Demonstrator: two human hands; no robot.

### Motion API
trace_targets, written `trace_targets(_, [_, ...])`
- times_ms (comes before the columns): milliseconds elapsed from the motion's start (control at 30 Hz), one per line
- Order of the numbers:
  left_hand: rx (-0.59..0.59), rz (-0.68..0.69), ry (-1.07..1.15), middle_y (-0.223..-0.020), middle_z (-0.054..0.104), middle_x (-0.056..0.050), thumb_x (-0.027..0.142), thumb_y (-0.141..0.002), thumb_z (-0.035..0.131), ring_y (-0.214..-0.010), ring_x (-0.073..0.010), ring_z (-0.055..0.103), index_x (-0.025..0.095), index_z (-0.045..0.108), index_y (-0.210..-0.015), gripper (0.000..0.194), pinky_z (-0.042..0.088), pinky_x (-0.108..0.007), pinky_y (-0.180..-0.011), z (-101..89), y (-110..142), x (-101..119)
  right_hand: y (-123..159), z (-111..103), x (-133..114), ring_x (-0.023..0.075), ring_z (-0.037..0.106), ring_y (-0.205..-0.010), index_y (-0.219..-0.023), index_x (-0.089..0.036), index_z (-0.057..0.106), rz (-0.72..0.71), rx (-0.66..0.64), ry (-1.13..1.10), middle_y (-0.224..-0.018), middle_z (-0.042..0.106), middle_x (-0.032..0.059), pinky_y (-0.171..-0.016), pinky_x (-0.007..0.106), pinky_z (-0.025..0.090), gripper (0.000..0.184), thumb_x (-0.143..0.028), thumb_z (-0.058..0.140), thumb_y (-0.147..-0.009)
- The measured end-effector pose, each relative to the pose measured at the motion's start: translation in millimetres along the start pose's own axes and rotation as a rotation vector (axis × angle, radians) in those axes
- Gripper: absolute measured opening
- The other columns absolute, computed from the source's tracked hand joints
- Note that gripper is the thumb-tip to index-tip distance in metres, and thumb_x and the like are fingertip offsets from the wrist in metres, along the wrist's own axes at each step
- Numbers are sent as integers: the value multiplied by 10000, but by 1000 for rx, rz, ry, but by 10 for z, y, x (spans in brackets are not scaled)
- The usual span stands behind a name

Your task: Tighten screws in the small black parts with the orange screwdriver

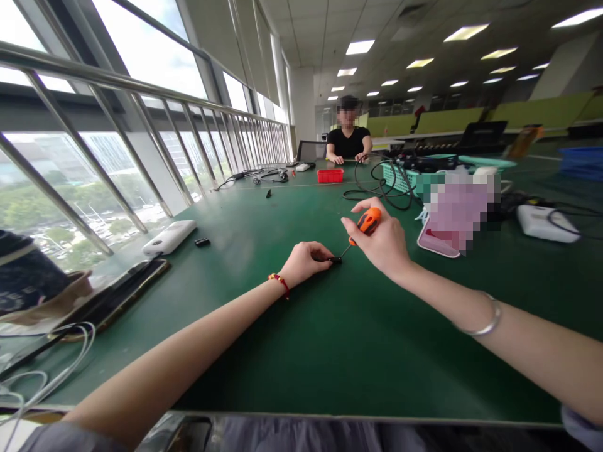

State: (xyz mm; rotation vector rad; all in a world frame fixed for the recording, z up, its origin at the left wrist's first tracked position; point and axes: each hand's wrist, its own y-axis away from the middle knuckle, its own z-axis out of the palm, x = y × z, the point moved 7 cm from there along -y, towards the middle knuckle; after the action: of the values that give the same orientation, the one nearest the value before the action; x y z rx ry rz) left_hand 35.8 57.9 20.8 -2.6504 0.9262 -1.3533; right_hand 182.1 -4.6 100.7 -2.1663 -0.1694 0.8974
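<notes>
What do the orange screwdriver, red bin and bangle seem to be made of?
Screwdriver: handle likely plastic, orange with dark patches, perhaps rubber; thin grey shaft suggests metal.
Red bin: probably plastic, from its bright, uniform colour; finish unclear.
Bangle: likely polished metal, given its silvery shine.

Left hand (303, 265) low, right hand (387, 243) raised

Grn tbl (339, 351) holds red bin (330, 176), wht device (169, 238).
</notes>
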Motion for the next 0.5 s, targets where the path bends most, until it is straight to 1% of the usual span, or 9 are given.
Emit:
trace_targets(67, [2,1,-6,-727,696,-37,197,-657,646,-640,-121,612,129,694,-772,143,507,-221,-638,-5,-90,-32,-116,87,44,146,474,-492,-800,-231,493,-8,-64,-58,-545,467,-42,-496,244,327,241,-467,515,-759])
trace_targets(133, [10,2,-11,-727,697,-38,199,-656,648,-638,-121,612,129,695,-770,143,507,-219,-636,-23,-184,-69,-216,150,78,138,472,-494,-799,-230,478,-14,-93,-86,-572,484,-40,-491,237,326,199,-416,527,-747])
trace_targets(200, [21,0,-21,-726,698,-37,203,-654,650,-636,-120,611,129,696,-772,146,505,-218,-630,-54,-263,-110,-285,177,92,141,477,-491,-839,-230,463,-30,-86,-40,-582,497,-42,-491,239,323,210,-372,553,-713])
trace_targets(300, [28,-8,-25,-725,697,-39,209,-656,651,-637,-121,610,126,697,-773,151,503,-218,-626,-104,-336,-167,-334,183,102,152,492,-484,-892,-230,452,-59,-63,62,-565,493,-54,-495,242,315,278,-343,573,-669])
trace_targets(400, [16,-10,-17,-728,698,-42,214,-661,649,-641,-123,611,124,697,-779,156,501,-218,-628,-129,-381,-207,-367,196,153,164,499,-477,-906,-233,449,-29,-52,83,-539,483,-61,-483,240,305,302,-393,558,-674])
trace_targets(500, [4,-8,-14,-720,698,-38,210,-661,650,-632,-120,609,127,700,-779,153,499,-217,-625,-132,-448,-236,-423,229,199,158,498,-490,-831,-236,467,-1,-28,24,-535,487,-54,-494,240,317,275,-459,546,-691])
